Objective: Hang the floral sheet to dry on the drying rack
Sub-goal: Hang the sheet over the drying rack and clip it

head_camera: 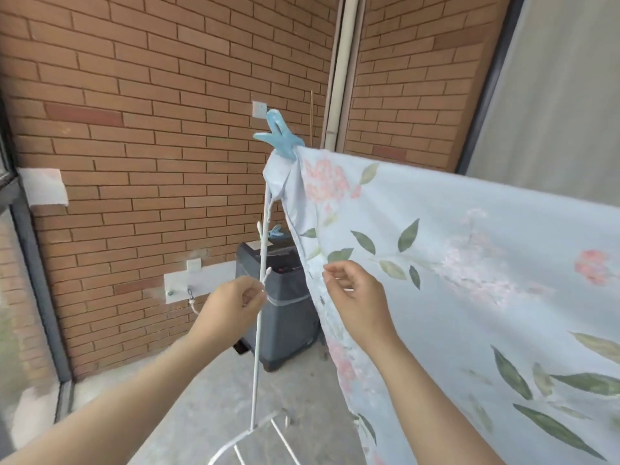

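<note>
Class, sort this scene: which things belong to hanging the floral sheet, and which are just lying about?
Belong: pale blue floral sheet; white metal drying rack, gripped by the left hand; light blue plastic peg clamping the sheet's corner; right hand at the sheet's edge.
Lying about: dark grey washing machine; second blue peg on it; white wall socket.

The drying rack pole stood upright at my twelve o'clock, and my left hand pinched it partway up. The floral sheet hung from the pole's top and stretched away toward three o'clock, with a clip on its top corner. My right hand hovered before the sheet's near edge. A washing machine sat behind the pole, against a brick wall.
</note>
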`<state>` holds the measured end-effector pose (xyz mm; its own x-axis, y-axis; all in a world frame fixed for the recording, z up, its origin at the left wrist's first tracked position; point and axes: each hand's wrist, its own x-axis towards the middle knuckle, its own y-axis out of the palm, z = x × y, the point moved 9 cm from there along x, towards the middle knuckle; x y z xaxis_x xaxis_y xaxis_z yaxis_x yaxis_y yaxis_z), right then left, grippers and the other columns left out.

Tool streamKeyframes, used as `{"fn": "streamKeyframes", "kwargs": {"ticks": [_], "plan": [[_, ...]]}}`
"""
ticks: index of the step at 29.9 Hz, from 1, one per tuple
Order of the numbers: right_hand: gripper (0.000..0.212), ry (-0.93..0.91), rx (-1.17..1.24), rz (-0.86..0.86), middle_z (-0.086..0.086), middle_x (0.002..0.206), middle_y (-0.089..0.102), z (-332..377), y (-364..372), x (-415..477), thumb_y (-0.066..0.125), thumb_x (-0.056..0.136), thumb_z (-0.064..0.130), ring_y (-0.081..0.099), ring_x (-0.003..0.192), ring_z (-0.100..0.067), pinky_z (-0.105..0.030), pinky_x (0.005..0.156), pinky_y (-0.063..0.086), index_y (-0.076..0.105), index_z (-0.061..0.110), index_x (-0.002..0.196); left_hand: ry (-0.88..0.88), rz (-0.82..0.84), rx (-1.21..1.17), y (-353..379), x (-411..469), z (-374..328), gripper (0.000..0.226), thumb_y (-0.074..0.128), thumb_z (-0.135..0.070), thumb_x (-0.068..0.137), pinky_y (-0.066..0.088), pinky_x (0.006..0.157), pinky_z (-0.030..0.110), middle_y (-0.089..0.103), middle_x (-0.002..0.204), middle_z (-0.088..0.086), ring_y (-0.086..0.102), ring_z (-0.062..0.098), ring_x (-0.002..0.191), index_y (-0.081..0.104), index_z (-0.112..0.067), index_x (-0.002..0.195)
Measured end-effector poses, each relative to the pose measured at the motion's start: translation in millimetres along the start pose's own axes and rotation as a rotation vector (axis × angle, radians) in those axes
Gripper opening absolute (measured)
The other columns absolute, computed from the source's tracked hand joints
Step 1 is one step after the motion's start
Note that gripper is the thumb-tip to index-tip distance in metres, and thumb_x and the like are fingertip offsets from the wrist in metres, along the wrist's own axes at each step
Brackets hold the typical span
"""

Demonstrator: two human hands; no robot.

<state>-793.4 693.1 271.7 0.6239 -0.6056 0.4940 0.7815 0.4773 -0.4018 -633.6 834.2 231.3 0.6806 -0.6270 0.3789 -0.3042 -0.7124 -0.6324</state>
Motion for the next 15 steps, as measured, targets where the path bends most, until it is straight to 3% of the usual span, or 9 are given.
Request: {"fn": "streamKeyframes", "kwargs": {"ticks": [5, 8, 12, 15], "plan": [[0.01, -0.072, -0.018, -0.032, 0.016, 0.093, 0.066, 21.9, 44.6, 95.9, 0.06, 0.091, 0.022, 0.059, 0.085, 0.004, -0.004, 0.071, 0.043, 0.065, 0.024, 0.099, 0.032, -0.041, -0.038, -28.9, 96.0, 36.4, 0.006, 0.056, -0.022, 0.091, 0.038, 0.063, 0.008, 0.064, 0.086, -0.013, 0.058, -0.001, 0.079, 0.061, -0.025, 0.09], [0.01, -0.115, -0.03, -0.074, 0.016, 0.093, 0.066, 31.8, 53.7, 143.3, 0.061, 0.091, 0.022, 0.06, 0.085, 0.003, -0.003, 0.07, 0.042, 0.066, 0.024, 0.1, 0.073, -0.074, -0.048, -37.9, 142.0, 48.3, 0.006, 0.058, -0.021, 0.089, 0.046, 0.069, 0.019, 0.067, 0.087, -0.008, 0.062, 0.009, 0.082, 0.064, -0.022, 0.091], [0.013, -0.209, -0.036, -0.132, 0.014, 0.096, 0.066, 42.7, 73.0, 222.3, 0.062, 0.09, 0.022, 0.06, 0.086, 0.002, -0.003, 0.072, 0.042, 0.065, 0.023, 0.103, 0.144, -0.093, -0.078, -43.4, 219.1, 65.0, 0.005, 0.057, -0.024, 0.09, 0.051, 0.074, 0.023, 0.066, 0.087, -0.013, 0.063, 0.004, 0.081, 0.062, -0.026, 0.091], [0.016, -0.252, -0.02, -0.161, 0.013, 0.097, 0.066, 49.0, 83.3, 274.0, 0.065, 0.088, 0.021, 0.061, 0.085, 0.002, -0.006, 0.075, 0.045, 0.064, 0.023, 0.104, 0.18, -0.098, -0.069, -46.2, 272.0, 70.9, 0.007, 0.056, -0.024, 0.091, 0.048, 0.072, 0.017, 0.065, 0.088, -0.013, 0.061, 0.004, 0.083, 0.062, -0.026, 0.094]]}}
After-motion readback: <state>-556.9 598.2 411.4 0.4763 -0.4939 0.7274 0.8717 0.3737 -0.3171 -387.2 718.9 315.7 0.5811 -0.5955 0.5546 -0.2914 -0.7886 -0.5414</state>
